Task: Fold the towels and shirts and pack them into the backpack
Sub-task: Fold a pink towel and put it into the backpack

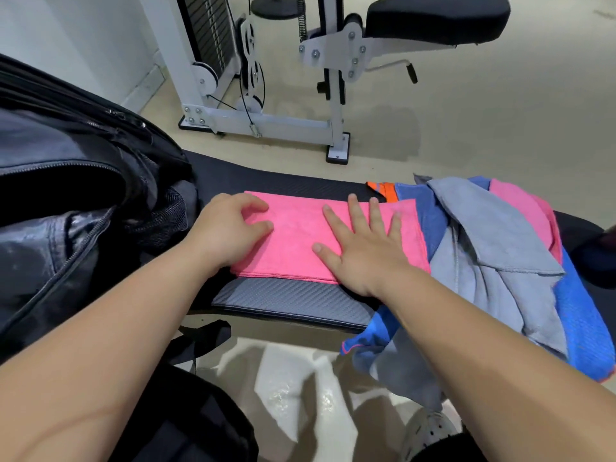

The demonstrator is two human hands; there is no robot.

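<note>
A folded pink towel (296, 241) lies flat on the black padded bench (293, 301). My left hand (230, 228) rests on its left end with the fingers bent down onto the cloth. My right hand (363, 248) presses flat on its right half, fingers spread and straight. The black backpack (66, 201) stands at the left of the bench with its main zip open. To the right lies a loose pile: a grey towel (493, 248) on top, blue cloth (580, 328) under it, another pink cloth (526, 208) behind and an orange edge (383, 190).
A white weight machine (266, 95) with a black padded seat (436, 18) stands on the beige floor beyond the bench. Blue and grey cloth hangs over the bench's near edge. A grey shoe (430, 431) shows at the bottom right.
</note>
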